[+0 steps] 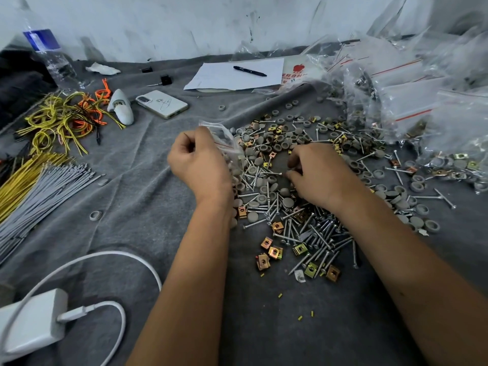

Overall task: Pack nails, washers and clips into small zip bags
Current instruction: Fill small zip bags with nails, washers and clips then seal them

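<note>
Landmark: the pile of nails, washers and clips (pixel 290 207) spread on the grey surface (pixel 148 196).
Right hand (pixel 319 175): lies on the pile's middle, its fingers (pixel 291 175) pinching toward a nail (pixel 266 174); grip not certain.
Nail axis: roughly crosswise, pointing from the fingers toward the bag.
Left hand (pixel 200 162): at the pile's left edge, curled round a small zip bag (pixel 227 143), mouth up.
Judgement: the right hand is nearer; a short carry leftward follows.
Beyond the pile: filled bags (pixel 412 107).
</note>
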`<state>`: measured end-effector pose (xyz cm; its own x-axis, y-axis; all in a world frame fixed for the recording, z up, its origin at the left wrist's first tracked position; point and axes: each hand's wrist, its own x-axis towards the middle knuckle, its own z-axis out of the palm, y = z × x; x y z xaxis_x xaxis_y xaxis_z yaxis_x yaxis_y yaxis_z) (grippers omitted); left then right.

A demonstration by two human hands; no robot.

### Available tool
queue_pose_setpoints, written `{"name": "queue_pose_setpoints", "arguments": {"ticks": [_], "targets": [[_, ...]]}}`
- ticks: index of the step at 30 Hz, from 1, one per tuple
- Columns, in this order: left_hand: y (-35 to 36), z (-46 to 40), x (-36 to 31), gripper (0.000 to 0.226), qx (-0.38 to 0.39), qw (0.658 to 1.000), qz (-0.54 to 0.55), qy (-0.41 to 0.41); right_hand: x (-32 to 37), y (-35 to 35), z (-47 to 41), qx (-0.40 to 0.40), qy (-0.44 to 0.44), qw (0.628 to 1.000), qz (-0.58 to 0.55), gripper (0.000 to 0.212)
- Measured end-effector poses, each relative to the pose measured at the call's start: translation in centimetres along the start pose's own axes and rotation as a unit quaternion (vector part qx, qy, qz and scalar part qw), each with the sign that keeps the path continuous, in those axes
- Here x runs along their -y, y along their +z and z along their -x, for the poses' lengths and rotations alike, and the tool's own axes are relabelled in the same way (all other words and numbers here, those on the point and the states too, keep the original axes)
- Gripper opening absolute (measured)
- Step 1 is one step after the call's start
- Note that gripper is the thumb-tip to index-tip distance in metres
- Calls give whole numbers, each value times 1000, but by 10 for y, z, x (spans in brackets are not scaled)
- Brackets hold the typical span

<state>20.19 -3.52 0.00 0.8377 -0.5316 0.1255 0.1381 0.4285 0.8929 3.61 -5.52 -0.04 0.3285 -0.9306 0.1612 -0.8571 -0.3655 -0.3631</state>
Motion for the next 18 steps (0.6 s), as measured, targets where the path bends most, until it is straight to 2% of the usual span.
{"name": "queue_pose_setpoints", "arguments": {"ticks": [6,11,14,16,18], "targets": [[-9,-14,-17,49,-23,996,66,57,-4,-3,-2,38,20,999,7,11],[-10,-17,-31,39,-8,985,53,165,-5,1,3,21,-29,999,-4,24],[-7,-11,-25,36,75,984,-33,161,-10,2,1,-58,-47,997,-33,21],[-4,-1,-14,33,149,971,-126,140,-11,0,0,-110,-49,990,-76,17],[-2,9,-3,30,190,956,-181,134,-13,0,0,-127,-45,988,-76,16]]}}
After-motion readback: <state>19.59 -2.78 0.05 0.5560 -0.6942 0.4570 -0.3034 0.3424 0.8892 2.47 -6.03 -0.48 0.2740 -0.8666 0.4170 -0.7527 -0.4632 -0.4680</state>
